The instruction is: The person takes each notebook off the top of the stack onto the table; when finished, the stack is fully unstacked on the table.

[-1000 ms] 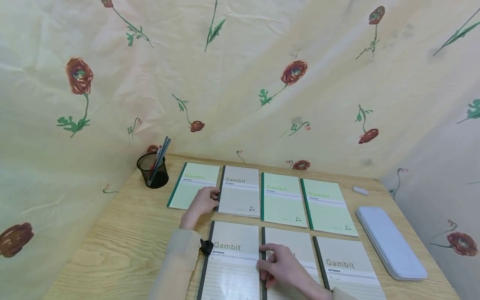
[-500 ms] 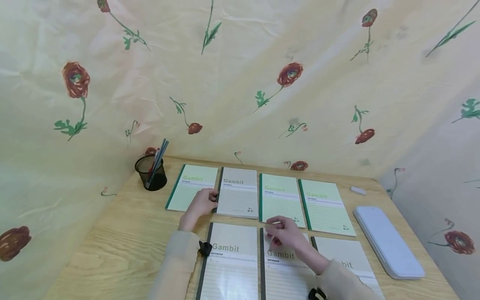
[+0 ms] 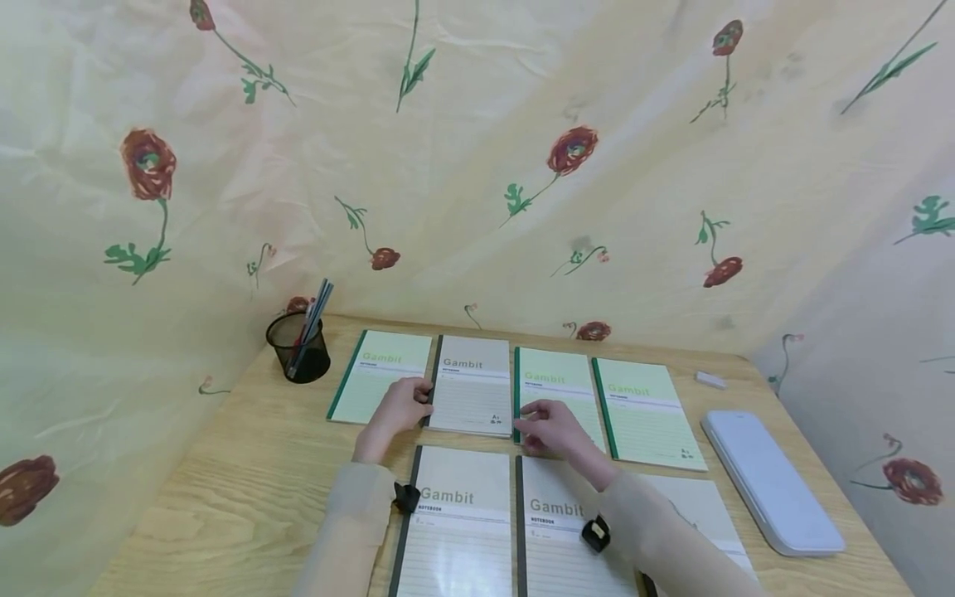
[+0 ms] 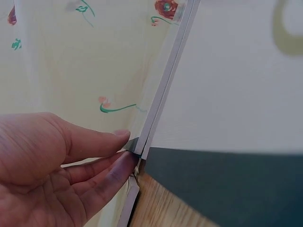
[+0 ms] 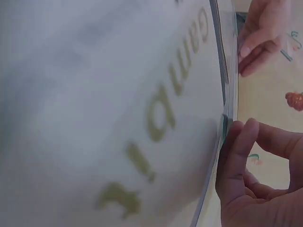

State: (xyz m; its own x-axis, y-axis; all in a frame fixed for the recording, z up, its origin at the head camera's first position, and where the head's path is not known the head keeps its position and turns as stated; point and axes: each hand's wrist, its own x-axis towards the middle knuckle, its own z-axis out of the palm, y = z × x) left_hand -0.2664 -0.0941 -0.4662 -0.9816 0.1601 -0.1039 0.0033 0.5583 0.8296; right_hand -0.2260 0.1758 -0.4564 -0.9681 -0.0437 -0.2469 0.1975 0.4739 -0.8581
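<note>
Gambit notebooks lie in two rows on a wooden table. In the back row is a grey-covered notebook [image 3: 473,373] with a dark spine. My left hand [image 3: 395,410] touches its left edge near the lower corner; in the left wrist view the thumb and fingertips [image 4: 124,163] meet that spine corner. At the narrow gap between it and a green-spined notebook [image 3: 559,365] is my right hand [image 3: 552,427], with thumb and fingers bent towards each other. In the right wrist view the right fingertips [image 5: 236,130] touch the edges there; their exact contact is partly hidden.
Another green-spined notebook [image 3: 391,352] lies left and one [image 3: 649,402] right. In front are beige notebooks with dark spines, such as the left one [image 3: 458,514]. A black mesh pen cup [image 3: 304,361], a white eraser [image 3: 710,380] and a long pale case [image 3: 772,481] stand around them.
My right hand has moved up from the middle front notebook to the grey notebook's right edge in the back row. The left hand has stayed at its left edge.
</note>
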